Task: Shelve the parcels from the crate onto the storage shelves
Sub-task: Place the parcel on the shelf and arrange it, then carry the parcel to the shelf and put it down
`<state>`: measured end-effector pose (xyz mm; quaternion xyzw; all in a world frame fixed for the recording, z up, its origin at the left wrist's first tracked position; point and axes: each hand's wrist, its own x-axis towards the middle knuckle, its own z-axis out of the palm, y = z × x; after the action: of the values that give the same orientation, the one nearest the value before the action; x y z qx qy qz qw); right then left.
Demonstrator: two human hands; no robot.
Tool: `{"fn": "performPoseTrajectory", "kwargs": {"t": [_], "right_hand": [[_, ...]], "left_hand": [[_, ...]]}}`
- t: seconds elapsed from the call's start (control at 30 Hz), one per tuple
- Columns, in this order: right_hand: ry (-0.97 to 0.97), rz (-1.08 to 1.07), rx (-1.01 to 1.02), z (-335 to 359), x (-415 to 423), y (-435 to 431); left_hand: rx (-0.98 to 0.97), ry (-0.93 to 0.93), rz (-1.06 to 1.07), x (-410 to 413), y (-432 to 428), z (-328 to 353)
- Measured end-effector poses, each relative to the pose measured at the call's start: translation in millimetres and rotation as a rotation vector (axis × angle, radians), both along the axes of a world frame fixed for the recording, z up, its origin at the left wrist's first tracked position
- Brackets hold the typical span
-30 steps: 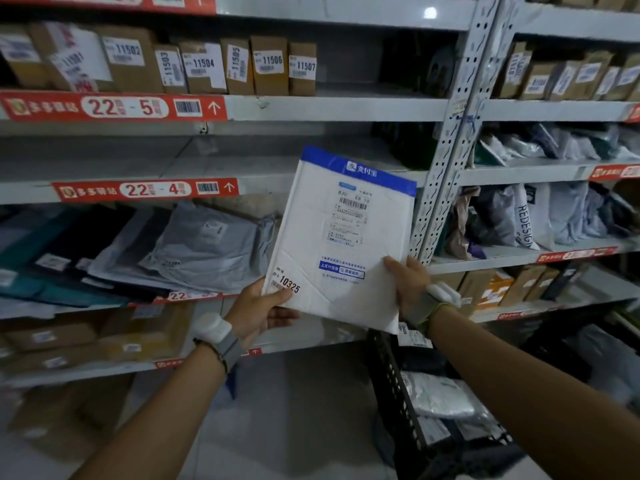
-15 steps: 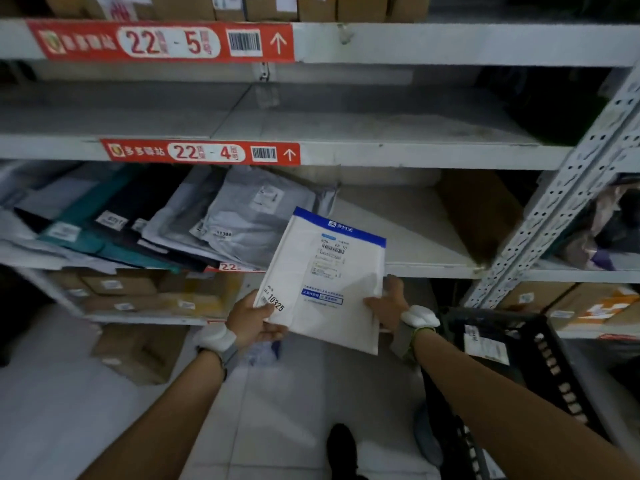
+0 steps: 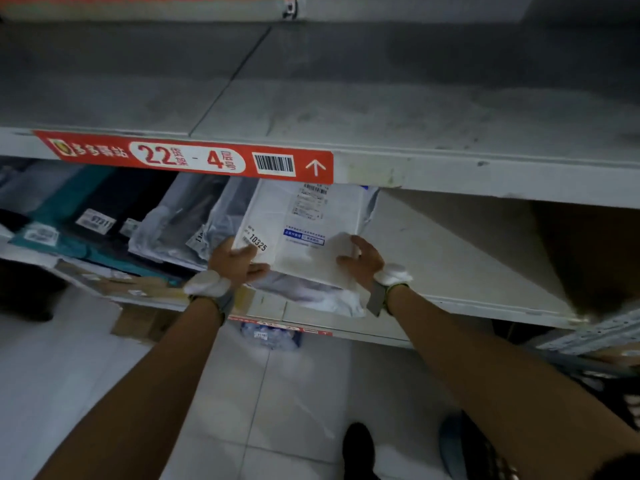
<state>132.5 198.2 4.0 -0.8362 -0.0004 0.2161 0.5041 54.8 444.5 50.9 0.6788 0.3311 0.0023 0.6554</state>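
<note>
While on the shelf (image 3: 436, 261), parcel 10325 (image 3: 306, 221), gripped by left hand (image 3: 234, 262) and right hand (image 3: 363, 262).

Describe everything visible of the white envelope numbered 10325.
The white envelope is flat, padded-looking, with a blue top strip hidden under the upper shelf edge. It carries a barcode label, a blue box and a 10325 sticker. It lies tilted on the lower shelf, partly over grey plastic bags. The left hand pinches its lower left corner; the right hand rests on its lower right.
</note>
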Motion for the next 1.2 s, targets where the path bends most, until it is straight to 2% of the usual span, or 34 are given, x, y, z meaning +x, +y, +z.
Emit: {"fn": "performPoseTrajectory", "kwargs": {"t": [0.07,0.13,0.23,0.37,0.57,0.73,0.8,0.93,1.07,1.2], "right_hand": [[-0.010,0.136,-0.158,-15.8,6.6,4.1],[-0.037,0.301,-0.368,-34.2,17.5,13.6],[-0.099,0.346,-0.529,-48.3,10.5,13.4],[-0.140,0.345,-0.592,-49.8,10.0,13.0],[-0.146,0.400,-0.531,-30.3,1.3,4.9],[-0.096,0.233,-0.527,-8.5,-53.2,-17.4],[-0.099,0.176,-0.606,4.8,-91.7,-28.4],[-0.152,0.144,-0.741,23.3,-145.9,-57.4],[-0.178,0.131,-0.826,35.1,-200.1,-97.2],[-0.140,0.165,-0.994,30.5,-238.4,-161.0]], "left_hand": [[0.043,0.019,0.055,0.5,3.9,-9.6],[-0.019,0.062,0.097,4.8,14.3,-25.3],[-0.047,0.067,0.154,4.0,18.7,-40.1],[-0.046,0.008,0.215,3.9,16.5,-43.3],[-0.051,-0.002,0.259,-27.3,17.3,-29.2],[-0.140,0.107,0.006,-67.0,17.2,-10.8],[-0.008,0.058,-0.111,-93.0,11.0,-6.3],[0.468,0.013,-0.305,-121.2,-10.6,0.4],[0.481,-0.051,-0.481,-144.4,-49.6,-1.1],[0.718,-0.117,-0.751,-162.2,-111.1,1.3]]}}
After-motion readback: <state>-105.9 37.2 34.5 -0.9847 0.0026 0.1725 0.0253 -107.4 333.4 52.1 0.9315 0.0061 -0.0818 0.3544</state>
